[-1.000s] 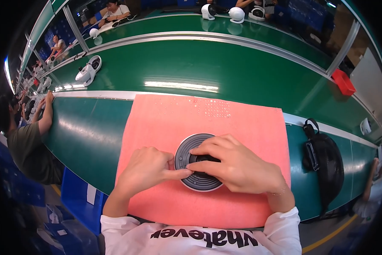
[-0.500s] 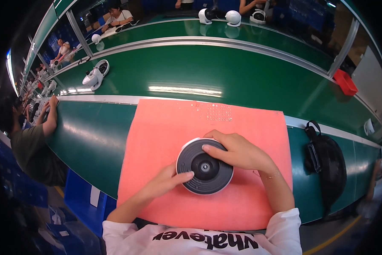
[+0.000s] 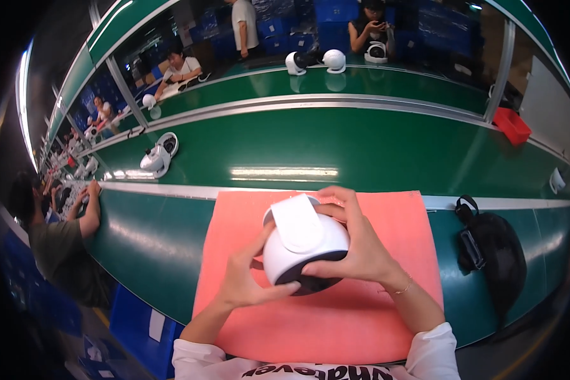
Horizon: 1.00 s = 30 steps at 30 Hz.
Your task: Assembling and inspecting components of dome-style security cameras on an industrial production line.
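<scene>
Co-worker in a dark green shirt (image 3: 63, 247): stood well left of the hands. Blue bin (image 3: 139, 332): sat low, left of the left forearm. Open white unit (image 3: 160, 157): lay beyond and left of both hands. Left hand (image 3: 247, 278): clasped the left side of the white rounded device (image 3: 305, 235). Device: was tilted between the hands, dark face toward the wearer, over a pink mat (image 3: 335, 326). Right hand (image 3: 356, 244): gripped its right side, thumb on the dark face. Black bag (image 3: 499, 259): rested right of the right hand. Red tray (image 3: 512, 125): stood farther beyond.
</scene>
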{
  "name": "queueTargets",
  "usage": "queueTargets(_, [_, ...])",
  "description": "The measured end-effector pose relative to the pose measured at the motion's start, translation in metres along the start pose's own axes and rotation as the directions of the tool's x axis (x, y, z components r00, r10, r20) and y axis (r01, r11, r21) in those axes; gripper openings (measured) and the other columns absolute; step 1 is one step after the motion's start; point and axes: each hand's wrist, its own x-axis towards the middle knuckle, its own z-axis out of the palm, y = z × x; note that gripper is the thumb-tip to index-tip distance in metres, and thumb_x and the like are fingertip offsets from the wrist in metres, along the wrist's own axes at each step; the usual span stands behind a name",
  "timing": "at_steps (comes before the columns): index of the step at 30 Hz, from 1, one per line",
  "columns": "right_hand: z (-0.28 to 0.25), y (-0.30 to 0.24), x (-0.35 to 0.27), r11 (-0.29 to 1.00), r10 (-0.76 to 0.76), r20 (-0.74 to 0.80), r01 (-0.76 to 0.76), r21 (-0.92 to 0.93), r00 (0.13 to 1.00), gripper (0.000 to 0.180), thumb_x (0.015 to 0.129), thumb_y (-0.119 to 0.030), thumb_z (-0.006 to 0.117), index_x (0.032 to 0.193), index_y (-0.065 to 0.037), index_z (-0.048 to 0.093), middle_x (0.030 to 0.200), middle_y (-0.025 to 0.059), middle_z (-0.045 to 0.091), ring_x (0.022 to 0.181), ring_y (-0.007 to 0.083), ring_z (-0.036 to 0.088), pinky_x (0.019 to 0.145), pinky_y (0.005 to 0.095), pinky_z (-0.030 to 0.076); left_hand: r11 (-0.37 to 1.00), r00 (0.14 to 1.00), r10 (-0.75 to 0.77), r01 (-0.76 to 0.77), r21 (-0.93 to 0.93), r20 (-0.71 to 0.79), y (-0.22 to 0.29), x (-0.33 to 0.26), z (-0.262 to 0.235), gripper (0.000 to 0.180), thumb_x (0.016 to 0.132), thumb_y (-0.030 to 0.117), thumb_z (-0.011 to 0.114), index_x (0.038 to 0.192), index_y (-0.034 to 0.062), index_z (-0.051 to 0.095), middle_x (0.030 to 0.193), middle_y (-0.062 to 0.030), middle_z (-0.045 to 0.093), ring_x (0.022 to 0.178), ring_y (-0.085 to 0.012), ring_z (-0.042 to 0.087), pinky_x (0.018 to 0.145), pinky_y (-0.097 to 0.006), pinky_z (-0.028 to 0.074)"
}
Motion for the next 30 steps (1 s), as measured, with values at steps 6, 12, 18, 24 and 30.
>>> queueTargets(6, [0.016, 0.004, 0.001, 0.992, -0.114, -0.150, 0.105, -0.065, 0.982, 0.096, 0.068, -0.035, 0.078, 0.137, -0.001, 0.021, 0.125, 0.0264, 0.046, 0.113, 0.0353, 0.052, 0.095, 0.0399, 0.043, 0.537, 0.938, -0.323, 0.069, -0.841, -0.129, -0.042, 0.030, 0.010, 0.079, 0.081, 0.061, 0.053, 0.134, 0.0045, 0.035, 0.131, -0.0125, 0.046, 0.120, -0.0270, 0.047, 0.100, -0.042, 0.041])
queueTargets(12, [0.004, 0.027, 0.006, 0.989, -0.134, -0.334, 0.107, -0.100, 0.933, 0.094, 0.065, -0.032, 0.078, 0.136, 0.001, 0.028, 0.119, 0.0259, 0.052, 0.104, 0.0339, 0.059, 0.082, 0.0372, 0.052, 0.569, 0.844, -0.438, -0.006, -0.822, -0.309, -0.037, 0.072, 0.060, 0.073, 0.085, 0.067, 0.039, 0.133, 0.0120, 0.038, 0.131, -0.0088, 0.046, 0.120, -0.0244, 0.046, 0.101, -0.042, 0.039])
queueTargets(18, [-0.011, 0.030, 0.012, 0.980, -0.006, -0.317, 0.068, 0.186, 0.948, 0.090, 0.070, -0.022, 0.077, 0.141, -0.006, 0.024, 0.131, 0.0162, 0.043, 0.118, 0.0266, 0.049, 0.094, 0.0387, 0.046, 0.558, 0.905, -0.372, 0.040, -0.829, -0.206, -0.032, 0.095, 0.053, 0.068, 0.089, 0.061, 0.039, 0.131, 0.0081, 0.039, 0.127, -0.0091, 0.049, 0.117, -0.0224, 0.050, 0.099, -0.038, 0.043])
queueTargets(24, [-0.035, 0.057, 0.020, 0.714, 0.473, -0.163, -0.269, 0.646, 0.866, 0.079, 0.082, -0.053, 0.061, 0.135, -0.004, 0.027, 0.123, 0.0158, 0.048, 0.112, 0.0227, 0.052, 0.089, 0.0392, 0.046, 0.614, 0.915, -0.379, 0.359, -0.703, 0.136, -0.030, 0.101, 0.061, 0.058, 0.087, 0.039, 0.058, 0.134, 0.0148, 0.035, 0.136, -0.0072, 0.037, 0.119, -0.0253, 0.043, 0.095, -0.044, 0.041])
queueTargets(30, [-0.031, 0.095, 0.023, 0.537, 0.511, -0.120, -0.207, 0.818, 0.851, 0.069, 0.087, -0.050, 0.056, 0.135, -0.007, 0.030, 0.125, 0.0114, 0.046, 0.108, 0.0225, 0.053, 0.088, 0.0371, 0.048, 0.374, 0.808, -0.574, 0.400, -0.837, 0.130, -0.061, 0.136, 0.069, 0.063, 0.077, 0.027, 0.067, 0.130, 0.0130, 0.035, 0.127, -0.0157, 0.035, 0.119, -0.0359, 0.040, 0.096, -0.050, 0.042])
